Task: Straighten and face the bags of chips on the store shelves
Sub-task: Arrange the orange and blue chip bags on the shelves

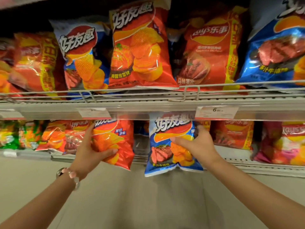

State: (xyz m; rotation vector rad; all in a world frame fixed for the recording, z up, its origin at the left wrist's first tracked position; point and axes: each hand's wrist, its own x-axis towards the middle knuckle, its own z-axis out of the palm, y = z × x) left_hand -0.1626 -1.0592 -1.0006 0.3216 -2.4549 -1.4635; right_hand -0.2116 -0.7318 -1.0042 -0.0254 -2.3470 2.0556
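On the lower shelf (pixel 231 160), at the far left, stand green bags (pixel 9 136), blurred at the frame edge, and beside them red Lay's bags (pixel 66 136) that lean on one another. Next comes the left hand (pixel 92 149), a beaded bracelet (pixel 72 176) on its wrist. Its fingers are curled round the left edge of a red ridged-chip bag (pixel 113 139), thumb pressed on the front, and the bag hangs out past the shelf lip with its face toward the camera, tilted a little. A dark gap in the row lies between this bag and the next. There the right hand (pixel 198 142) grips a blue steak-flavour bag (pixel 171 146), thumb across the front and fingers wrapped round its right edge; the bag stands upright, front forward, its bottom seam below the shelf edge and its top tucked under the price rail (pixel 165 113). To the right sit more red Lay's bags (pixel 232 134) and, probably, a pink one (pixel 285 142), though it is smeared. A price tag (pixel 217 111) reading 6 is clipped to the rail above the right hand. On the upper shelf (pixel 148 98), behind a wire fence, red and blue bags (pixel 138 52) lean at uneven angles
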